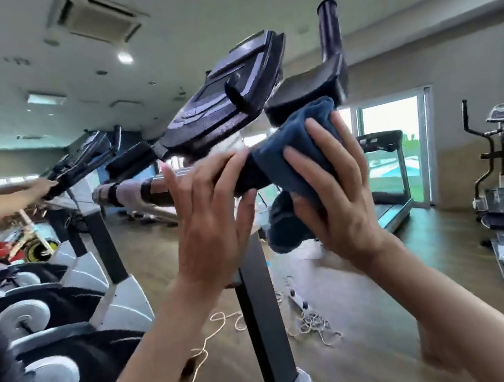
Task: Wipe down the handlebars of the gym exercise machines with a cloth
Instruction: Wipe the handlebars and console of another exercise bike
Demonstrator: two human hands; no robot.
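The handlebar (pixel 129 192) tops the black post (pixel 261 311) of the nearest exercise bike. Its long axis is near horizontal, with the taped end pointing left. The left hand (pixel 212 218) grips it at mid-length, fingers curled over the top and thumb beneath. Just to the right, the right hand (pixel 338 202) clasps the dark blue cloth (pixel 295 150) round the bar, fingers spread and bent over the fabric, with a fold hanging below. Markings on the console (pixel 225 98) are too blurred to read. The cloth hides the bar's right section. Another person's hand (pixel 39 189) holds the neighbouring machine.
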